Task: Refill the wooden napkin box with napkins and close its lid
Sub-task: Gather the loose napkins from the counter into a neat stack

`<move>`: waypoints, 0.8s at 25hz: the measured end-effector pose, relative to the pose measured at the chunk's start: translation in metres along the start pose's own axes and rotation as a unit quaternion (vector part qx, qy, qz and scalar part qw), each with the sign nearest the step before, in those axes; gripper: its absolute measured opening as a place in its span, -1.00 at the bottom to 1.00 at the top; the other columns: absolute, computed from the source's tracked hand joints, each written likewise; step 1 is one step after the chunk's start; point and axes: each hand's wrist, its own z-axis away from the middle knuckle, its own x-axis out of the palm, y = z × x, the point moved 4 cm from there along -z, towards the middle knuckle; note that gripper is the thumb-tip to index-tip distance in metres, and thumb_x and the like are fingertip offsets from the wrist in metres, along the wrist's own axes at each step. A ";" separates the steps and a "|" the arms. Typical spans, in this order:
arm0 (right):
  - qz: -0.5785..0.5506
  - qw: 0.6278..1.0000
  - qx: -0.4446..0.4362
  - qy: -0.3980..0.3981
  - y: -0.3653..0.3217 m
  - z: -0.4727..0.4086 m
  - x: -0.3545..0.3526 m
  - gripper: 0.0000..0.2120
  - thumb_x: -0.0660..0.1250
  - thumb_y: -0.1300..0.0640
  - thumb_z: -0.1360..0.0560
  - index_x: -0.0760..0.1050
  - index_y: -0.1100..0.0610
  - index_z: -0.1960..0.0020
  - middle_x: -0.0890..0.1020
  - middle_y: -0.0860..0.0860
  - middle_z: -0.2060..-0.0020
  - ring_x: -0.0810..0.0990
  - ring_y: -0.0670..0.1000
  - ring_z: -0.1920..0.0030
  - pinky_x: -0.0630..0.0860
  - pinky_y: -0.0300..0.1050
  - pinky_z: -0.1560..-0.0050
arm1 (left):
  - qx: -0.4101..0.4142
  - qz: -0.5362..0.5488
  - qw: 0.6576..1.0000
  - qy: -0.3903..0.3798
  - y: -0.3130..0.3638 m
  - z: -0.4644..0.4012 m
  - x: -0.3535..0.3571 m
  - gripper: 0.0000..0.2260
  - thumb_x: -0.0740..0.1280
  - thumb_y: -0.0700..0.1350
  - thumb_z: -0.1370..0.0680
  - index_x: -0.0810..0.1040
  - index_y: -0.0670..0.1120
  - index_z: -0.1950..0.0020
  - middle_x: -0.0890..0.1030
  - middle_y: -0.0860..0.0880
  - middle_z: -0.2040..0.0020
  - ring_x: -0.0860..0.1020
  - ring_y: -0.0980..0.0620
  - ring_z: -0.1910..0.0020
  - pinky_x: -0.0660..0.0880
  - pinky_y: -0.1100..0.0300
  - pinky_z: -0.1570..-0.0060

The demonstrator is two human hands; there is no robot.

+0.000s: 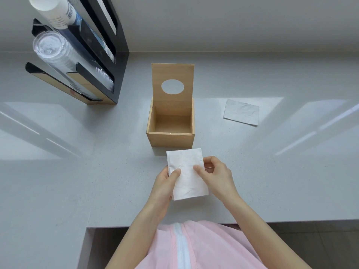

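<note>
Head view, near to far: you hold a white folded paper napkin stack (186,173) above the grey counter (77,171), just in front of the box. Your left hand (167,181) pinches its left edge, thumb on top, other fingers underneath and hidden. Your right hand (215,175) pinches the right edge the same way, thumb on the face, fingers curled behind. The napkin's long axis runs away from you, tilted slightly, far short edge pointing at the box.

Step in hand, by my read: loading; nothing is in yet. Next move calls for carrying the stack forward and lowering it flat.

The square light wooden napkin box (170,139) sits mid-counter, cavity empty. Its hinged wooden lid with oval hole (172,78) stands upright at the back. A single loose grey-white napkin (241,111) lies right of the box, well apart.
</note>
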 end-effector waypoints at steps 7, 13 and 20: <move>-0.067 0.995 0.045 -0.058 0.019 -0.012 -0.038 -0.76 0.36 0.14 -0.46 0.52 0.17 -0.10 0.65 0.13 0.02 0.62 0.11 -0.03 0.53 0.10 -0.16 | 0.015 0.004 0.999 -0.031 0.001 -0.008 0.039 -0.82 0.20 -0.18 -0.57 0.53 -0.12 -0.12 0.66 -0.08 -0.01 0.65 0.03 0.08 0.56 0.13 0.03; -0.052 0.995 0.016 -0.084 0.019 -0.045 -0.087 -0.92 0.25 0.17 -0.53 0.51 0.07 0.11 0.63 0.02 0.20 0.58 -0.09 0.26 0.50 -0.28 0.26 | 0.012 0.019 1.000 0.006 0.007 -0.017 0.078 -0.86 0.21 -0.22 -0.56 0.52 -0.09 -0.05 0.64 -0.06 0.01 0.61 0.03 0.08 0.52 0.16 0.04; 0.191 0.978 -0.080 0.034 -0.005 -0.142 -0.161 -0.75 0.25 0.17 -0.51 0.49 0.18 -0.17 0.56 0.09 -0.06 0.54 0.07 -0.03 0.42 -0.14 -0.03 | 0.014 0.033 0.999 0.036 0.021 -0.038 0.108 -0.85 0.19 -0.21 -0.58 0.52 -0.02 0.03 0.63 0.03 0.07 0.60 0.10 0.12 0.52 0.23 0.11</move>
